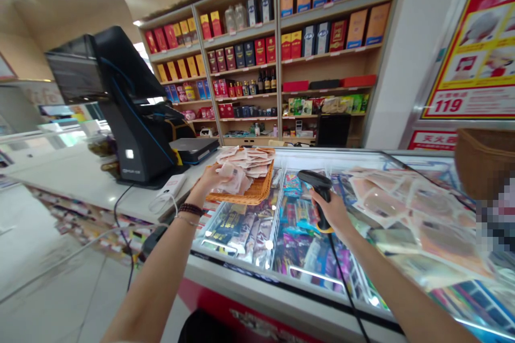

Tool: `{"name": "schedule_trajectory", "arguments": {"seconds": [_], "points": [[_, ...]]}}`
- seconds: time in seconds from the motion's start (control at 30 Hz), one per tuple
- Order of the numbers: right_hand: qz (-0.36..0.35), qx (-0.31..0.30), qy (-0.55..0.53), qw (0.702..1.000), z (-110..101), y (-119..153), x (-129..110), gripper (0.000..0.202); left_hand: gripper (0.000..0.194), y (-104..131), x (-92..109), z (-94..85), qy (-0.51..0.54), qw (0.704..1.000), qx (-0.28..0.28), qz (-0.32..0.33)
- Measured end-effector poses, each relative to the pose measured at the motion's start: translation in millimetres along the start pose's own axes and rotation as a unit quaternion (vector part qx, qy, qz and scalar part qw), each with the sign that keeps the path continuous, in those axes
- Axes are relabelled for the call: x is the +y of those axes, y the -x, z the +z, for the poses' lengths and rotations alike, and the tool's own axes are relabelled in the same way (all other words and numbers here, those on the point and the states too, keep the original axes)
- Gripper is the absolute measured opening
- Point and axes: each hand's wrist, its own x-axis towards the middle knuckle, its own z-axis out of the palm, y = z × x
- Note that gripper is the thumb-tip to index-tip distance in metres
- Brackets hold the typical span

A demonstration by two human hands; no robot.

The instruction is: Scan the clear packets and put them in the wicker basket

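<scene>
Within right fingers (330,204) — black scanner (319,181).

Seen from a camera worn on a person's head, the single view faces forward and down over two outstretched forearms (151,278), with a scanner (317,181) close in front, a freezer (229,280) below and shelves (277,21) farther back.

Basket (259,191) on freezer (249,281). Packets (245,158) in basket. Scanner (316,178) right of basket. Till (137,144) left of basket, on desk (88,177). Shelves (330,71) behind basket.
</scene>
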Motion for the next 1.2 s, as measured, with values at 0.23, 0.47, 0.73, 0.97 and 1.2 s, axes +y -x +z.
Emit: {"name": "schedule_trajectory", "arguments": {"seconds": [0.23, 0.47, 0.73, 0.97, 1.2], "points": [[0.011, 0.012, -0.018, 1.0, -6, -1, 3, 0.055, 0.047, 15, 21, 60.6, 0.14, 0.99, 0.004, -0.025], [-0.005, 0.01, -0.015, 1.0, -9, 1, 1, 0.053, 0.047, 19, 27, 50.1, -0.232, 0.97, 0.009, 0.072], [-0.003, 0.013, -0.009, 1.0, -10, 4, 1, 0.056, 0.022, 38, 53, 39.5, -0.371, 0.914, 0.063, 0.154], [-0.016, 0.023, -0.019, 0.999, -13, 5, 2, 0.055, 0.022, 33, 62, 51.9, -0.215, 0.965, 0.115, 0.097], [-0.01, 0.011, -0.018, 1.0, -13, 6, -1, 0.054, 0.014, 11, 65, 51.3, -0.053, 0.974, 0.219, 0.014]]}}
